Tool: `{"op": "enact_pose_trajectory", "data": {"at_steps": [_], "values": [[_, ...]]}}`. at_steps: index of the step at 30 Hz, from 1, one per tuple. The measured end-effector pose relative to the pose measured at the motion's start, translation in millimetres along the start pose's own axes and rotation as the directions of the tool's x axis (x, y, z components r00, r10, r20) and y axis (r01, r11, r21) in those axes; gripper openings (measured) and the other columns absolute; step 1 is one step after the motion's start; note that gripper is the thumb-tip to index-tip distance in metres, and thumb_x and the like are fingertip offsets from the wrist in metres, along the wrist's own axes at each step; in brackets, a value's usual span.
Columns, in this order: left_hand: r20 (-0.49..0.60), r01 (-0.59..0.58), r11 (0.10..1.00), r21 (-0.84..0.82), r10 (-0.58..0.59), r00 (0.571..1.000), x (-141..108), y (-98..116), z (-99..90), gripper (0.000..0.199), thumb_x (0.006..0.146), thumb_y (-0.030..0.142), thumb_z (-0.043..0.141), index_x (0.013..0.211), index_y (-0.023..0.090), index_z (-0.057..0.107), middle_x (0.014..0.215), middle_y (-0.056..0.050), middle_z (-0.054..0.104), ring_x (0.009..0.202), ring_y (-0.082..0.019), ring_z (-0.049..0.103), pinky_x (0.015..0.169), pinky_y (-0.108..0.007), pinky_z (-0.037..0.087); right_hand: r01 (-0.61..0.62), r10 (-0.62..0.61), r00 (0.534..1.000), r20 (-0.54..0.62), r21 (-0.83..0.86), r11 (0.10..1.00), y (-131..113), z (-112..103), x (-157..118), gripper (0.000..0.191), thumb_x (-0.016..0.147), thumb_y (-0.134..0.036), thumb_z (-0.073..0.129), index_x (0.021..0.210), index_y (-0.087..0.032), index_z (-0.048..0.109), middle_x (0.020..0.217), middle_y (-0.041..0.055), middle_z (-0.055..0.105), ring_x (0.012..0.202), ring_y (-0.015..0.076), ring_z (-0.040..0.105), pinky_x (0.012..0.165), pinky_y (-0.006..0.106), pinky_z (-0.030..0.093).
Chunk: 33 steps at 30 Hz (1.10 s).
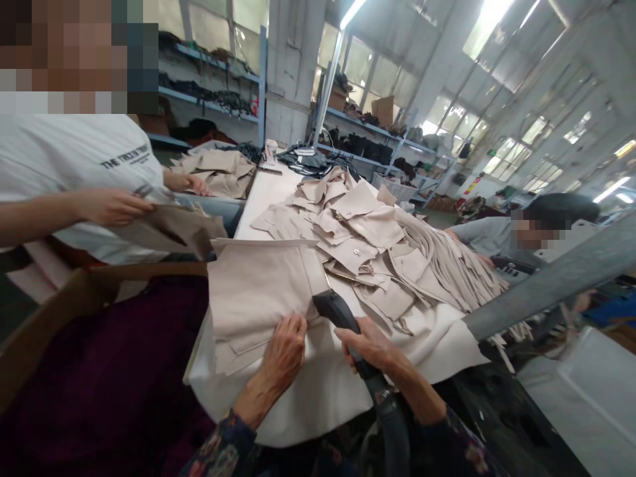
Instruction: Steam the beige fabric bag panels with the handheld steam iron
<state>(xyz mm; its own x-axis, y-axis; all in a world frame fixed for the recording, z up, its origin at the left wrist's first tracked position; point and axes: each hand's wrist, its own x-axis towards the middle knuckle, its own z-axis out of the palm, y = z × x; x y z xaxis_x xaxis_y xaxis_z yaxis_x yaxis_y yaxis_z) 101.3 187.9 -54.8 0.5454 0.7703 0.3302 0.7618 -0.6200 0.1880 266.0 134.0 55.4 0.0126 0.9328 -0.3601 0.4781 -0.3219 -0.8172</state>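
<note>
My right hand is wrapped around a black handheld nozzle with a thick dark hose running down toward me. Its tip is at the right edge of a beige panel, beside a stitched band. The panel looks like fabric or leather and lies on the table's near left part. My left hand has its fingers curled together on the panel's near edge, close to the nozzle; the fingertips are partly hidden. Just beyond lies a heap of beige pieces, some with small metal fittings.
Long beige strips spread across the right of the white-covered table. A box of dark purple material stands at left. A co-worker in a white shirt handles beige pieces there. A grey metal post slants at right, near another person.
</note>
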Motion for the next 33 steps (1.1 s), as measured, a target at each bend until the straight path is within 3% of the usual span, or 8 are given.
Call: {"op": "enact_pose_trajectory", "data": {"at_steps": [4,7,12,14,17,23,29,33], "values": [[0.099,-0.018,1.000,-0.006,0.018,0.995,5,-6,-12.6,0.031,0.080,0.002,0.039,0.101,0.009,0.062,0.098,-0.013,0.060,0.092,-0.024,0.056,0.086,-0.035,0.046,0.048,-0.048,0.999,-0.009,0.031,0.998,-4,-13,6,0.030,0.083,-0.040,0.053,0.067,-0.015,0.051,0.048,-0.0007,0.054,0.039,0.0090,0.049,0.038,0.019,0.044],[0.243,-0.075,0.997,-0.025,0.079,0.967,31,-24,-43.8,0.024,0.082,0.007,0.041,0.081,0.016,0.062,0.086,-0.008,0.060,0.077,-0.019,0.059,0.074,-0.029,0.047,0.063,-0.067,0.996,0.060,0.059,0.996,9,-13,10,0.029,0.083,-0.039,0.051,0.066,-0.015,0.050,0.047,-0.0018,0.051,0.037,0.0086,0.048,0.036,0.019,0.043],[-0.083,-0.011,1.000,-0.019,0.010,0.996,119,-61,-92.5,0.025,0.081,0.011,0.043,0.101,0.014,0.059,0.107,-0.013,0.057,0.106,-0.025,0.051,0.094,-0.037,0.038,0.075,-0.089,0.990,0.111,0.125,0.989,27,-6,14,0.021,0.080,-0.035,0.050,0.071,-0.016,0.048,0.047,-0.0039,0.050,0.036,0.0089,0.046,0.035,0.020,0.043],[-0.092,0.026,0.997,-0.073,-0.033,0.995,149,-72,-91.1,0.023,0.079,0.014,0.047,0.098,0.013,0.060,0.104,-0.013,0.059,0.104,-0.025,0.052,0.093,-0.038,0.037,0.062,-0.076,0.991,0.111,0.124,0.990,27,-6,13,0.019,0.079,-0.034,0.051,0.073,-0.017,0.048,0.048,-0.0042,0.050,0.036,0.0085,0.045,0.036,0.020,0.043],[-0.041,0.106,0.981,-0.161,-0.114,0.993,171,-86,-75.7,0.017,0.078,0.018,0.044,0.070,0.015,0.059,0.072,-0.007,0.059,0.077,-0.021,0.056,0.075,-0.033,0.042,-0.002,-0.019,0.993,0.120,0.173,0.985,28,-13,6,0.018,0.079,-0.035,0.052,0.082,-0.017,0.048,0.052,-0.0044,0.051,0.038,0.0079,0.046,0.036,0.018,0.041],[0.001,0.203,0.875,-0.439,-0.225,0.974,157,-103,-78.0,0.030,0.076,0.033,0.039,0.061,0.016,0.060,0.054,0.001,0.051,0.060,-0.016,0.050,0.054,-0.024,0.035,0.021,-0.058,0.990,0.126,0.282,0.959,30,-36,-10,0.025,0.080,-0.037,0.055,0.093,-0.017,0.048,0.058,-0.0042,0.055,0.044,0.0086,0.051,0.041,0.018,0.044],[0.089,0.243,0.736,-0.632,-0.242,0.966,135,-79,-102.0,0.034,0.074,0.041,0.048,0.069,0.013,0.067,0.059,-0.001,0.061,0.059,-0.016,0.055,0.052,-0.023,0.038,0.212,-0.239,0.966,0.095,0.236,0.948,7,-44,-7,0.017,0.082,-0.033,0.053,0.076,-0.017,0.052,0.049,-0.0035,0.054,0.039,0.0092,0.049,0.039,0.019,0.043],[0.245,0.307,0.466,-0.830,-0.192,0.951,114,-52,-111.9,0.033,0.071,0.040,0.059,0.083,0.012,0.072,0.062,-0.001,0.066,0.060,-0.017,0.058,0.053,-0.023,0.040,0.255,-0.275,0.958,0.079,0.197,0.947,-9,-40,-4,0.021,0.082,-0.035,0.053,0.073,-0.016,0.053,0.050,-0.0022,0.055,0.040,0.0090,0.051,0.039,0.017,0.044]]}}
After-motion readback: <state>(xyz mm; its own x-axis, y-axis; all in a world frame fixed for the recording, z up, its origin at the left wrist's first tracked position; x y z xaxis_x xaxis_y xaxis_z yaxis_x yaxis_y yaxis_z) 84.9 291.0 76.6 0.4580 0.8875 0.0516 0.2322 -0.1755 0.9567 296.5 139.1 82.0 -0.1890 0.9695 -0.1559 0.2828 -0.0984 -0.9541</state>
